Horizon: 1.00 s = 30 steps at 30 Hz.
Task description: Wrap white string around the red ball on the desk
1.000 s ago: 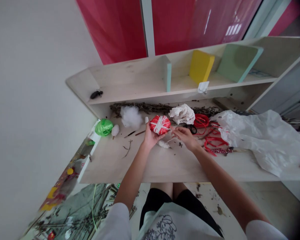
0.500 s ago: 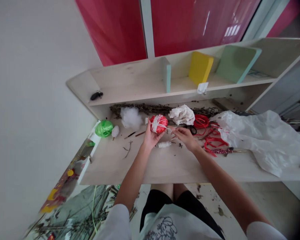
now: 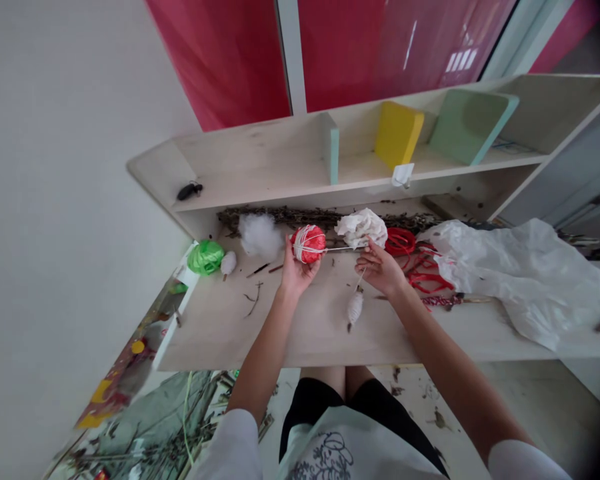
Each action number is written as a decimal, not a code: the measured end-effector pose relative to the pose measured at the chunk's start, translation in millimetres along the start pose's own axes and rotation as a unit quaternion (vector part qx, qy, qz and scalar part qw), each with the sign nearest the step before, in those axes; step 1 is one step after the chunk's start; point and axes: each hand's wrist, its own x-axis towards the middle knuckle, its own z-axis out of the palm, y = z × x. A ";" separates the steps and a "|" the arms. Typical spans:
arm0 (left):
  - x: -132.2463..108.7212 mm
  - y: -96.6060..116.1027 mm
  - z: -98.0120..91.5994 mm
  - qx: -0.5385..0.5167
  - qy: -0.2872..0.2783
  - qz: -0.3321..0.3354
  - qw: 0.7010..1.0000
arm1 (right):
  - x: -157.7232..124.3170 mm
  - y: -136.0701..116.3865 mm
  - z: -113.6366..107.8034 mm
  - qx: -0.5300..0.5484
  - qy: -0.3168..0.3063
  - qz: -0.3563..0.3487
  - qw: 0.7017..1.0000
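Observation:
In my left hand (image 3: pixel 297 272) is a red ball (image 3: pixel 314 248) wrapped with several turns of white string. My right hand (image 3: pixel 381 268) pinches the same white string (image 3: pixel 343 249), which runs taut from the ball to my fingertips. Below that hand the string leads down to a white-wound stick (image 3: pixel 355 309) that stands or hangs over the tabletop; I cannot tell which. Behind my right fingers lies a crumpled white paper wad (image 3: pixel 363 228). A tuft of white fluff (image 3: pixel 260 236) sits beyond my left hand.
Left on the desk (image 3: pixel 220 340) are a green ball (image 3: pixel 206 257) and a small white-wound piece (image 3: pixel 229 263). Red ribbon (image 3: pixel 400 241) and a clear plastic bag (image 3: pixel 520 273) lie at right. Dry twigs line the back beneath a shelf (image 3: pixel 260 180).
My right hand has drawn the string away to the right, lengthening the taut stretch. The white-wound stick has shifted right and turned from lying sideways to pointing towards me. The ball has moved slightly left.

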 end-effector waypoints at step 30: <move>1.2 -28.9 -13.9 0.701 -0.175 0.320 0.613 | 3.9 2.2 -9.4 0.083 0.016 -0.002 0.996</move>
